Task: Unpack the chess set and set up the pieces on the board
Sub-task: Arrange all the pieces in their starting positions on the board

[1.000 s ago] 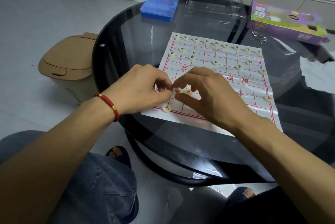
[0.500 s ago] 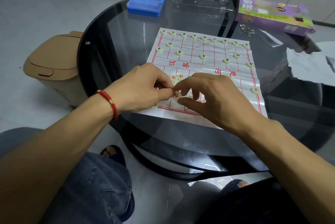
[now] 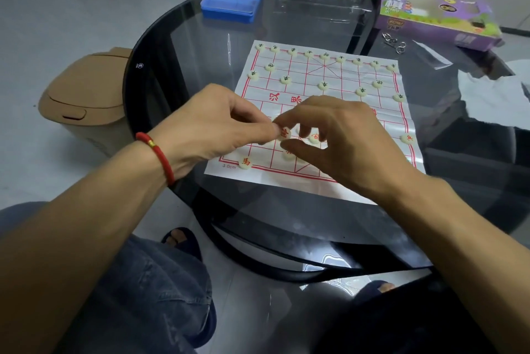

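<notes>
Bare board [image 3: 384, 130] right of both hands; green pieces [image 3: 323, 85] crowd its far half

Your bare arms, jeans and slippers.
Your left wrist wears a red cord bracelet [image 3: 157, 154] with a gold bead; blue jeans [image 3: 149, 305], dark open-toed slippers [image 3: 183, 240].

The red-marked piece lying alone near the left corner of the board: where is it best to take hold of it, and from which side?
Probably by its rim. The red-marked piece is a low flat disc lying face up on the board, so pinch opposite edges from above. The left hand is nearer, and no other piece crowds it.
</notes>
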Available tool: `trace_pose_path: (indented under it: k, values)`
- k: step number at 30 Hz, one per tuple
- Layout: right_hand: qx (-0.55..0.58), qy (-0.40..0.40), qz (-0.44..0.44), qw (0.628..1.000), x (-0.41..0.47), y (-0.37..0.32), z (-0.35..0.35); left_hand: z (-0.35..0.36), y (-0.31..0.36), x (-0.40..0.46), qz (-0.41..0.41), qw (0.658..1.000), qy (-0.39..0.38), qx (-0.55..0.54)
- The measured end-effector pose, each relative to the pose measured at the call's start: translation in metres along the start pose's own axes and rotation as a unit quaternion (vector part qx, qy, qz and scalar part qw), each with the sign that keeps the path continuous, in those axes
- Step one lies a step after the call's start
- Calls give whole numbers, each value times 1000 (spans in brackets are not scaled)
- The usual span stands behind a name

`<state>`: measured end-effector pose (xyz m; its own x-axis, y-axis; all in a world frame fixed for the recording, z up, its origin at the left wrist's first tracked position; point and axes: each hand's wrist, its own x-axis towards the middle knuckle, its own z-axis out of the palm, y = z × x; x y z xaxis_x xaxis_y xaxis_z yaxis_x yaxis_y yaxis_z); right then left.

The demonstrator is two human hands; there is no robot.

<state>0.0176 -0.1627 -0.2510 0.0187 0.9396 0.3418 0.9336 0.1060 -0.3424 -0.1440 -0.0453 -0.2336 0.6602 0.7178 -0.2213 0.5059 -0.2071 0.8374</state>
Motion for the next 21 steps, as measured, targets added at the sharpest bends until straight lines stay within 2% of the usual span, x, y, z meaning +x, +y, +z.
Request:
trace_pose_path:
  k: [6, 10, 12, 16, 19, 21]
  values:
    - [25, 10, 29, 999, 0, -1, 2, 0, -4, -1, -13, 999, 12, -45]
    - [42, 24, 31, 998, 1, -2, 4, -1, -5, 1, -21, 999, -1, -29]
    - [27, 4, 27, 999, 0, -2, 3, -6, -7, 3, -32, 999, 1, -18]
    - [-20, -75, -8, 997, -4, -3, 10, -16, -17, 7, -2, 995, 90, 47]
    - [-23, -133, -43, 990, -5, -1, 17, -17, -22, 6, 15, 987, 125, 97]
    - [-33, -145, -66, 987, -4, 3, 20, -16, -22, 6, 31, 981, 141, 133]
